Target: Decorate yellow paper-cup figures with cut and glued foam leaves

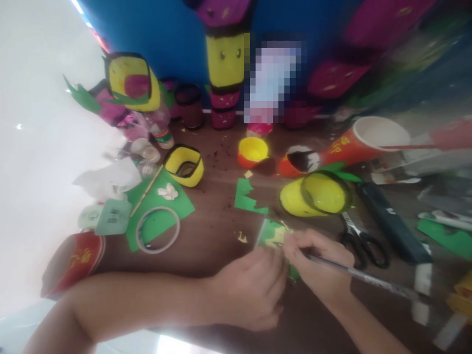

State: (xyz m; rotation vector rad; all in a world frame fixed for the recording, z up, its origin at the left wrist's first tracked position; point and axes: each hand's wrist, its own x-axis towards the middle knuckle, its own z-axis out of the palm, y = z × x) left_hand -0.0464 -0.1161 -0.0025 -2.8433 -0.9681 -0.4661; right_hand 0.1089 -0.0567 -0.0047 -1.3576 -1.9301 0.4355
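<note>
My left hand (254, 290) is closed, its fingers curled over the near edge of a small piece of green paper (270, 228). A ragged pale-yellow cutout (276, 239) lies on that paper, right by my fingertips. My right hand (320, 260) grips a slim dark pen (372, 280), which slants back to the lower right. Its thumb and fingertips meet at the yellow cutout, close against my left fingers. Blur and the fingers hide the pen's tip. Yellow paper scraps (242, 237) lie to the left, and a jagged green strip (248, 197) lies just beyond.
Black-handled scissors (363, 241) and a long black case (393, 221) lie right of my hands. A yellow cup (302, 196) lies tipped beyond them. At left are a tape roll (140, 236), green sheet (186, 201) and yellow container (195, 174). Painted cups (224, 64) stand against the blue backdrop.
</note>
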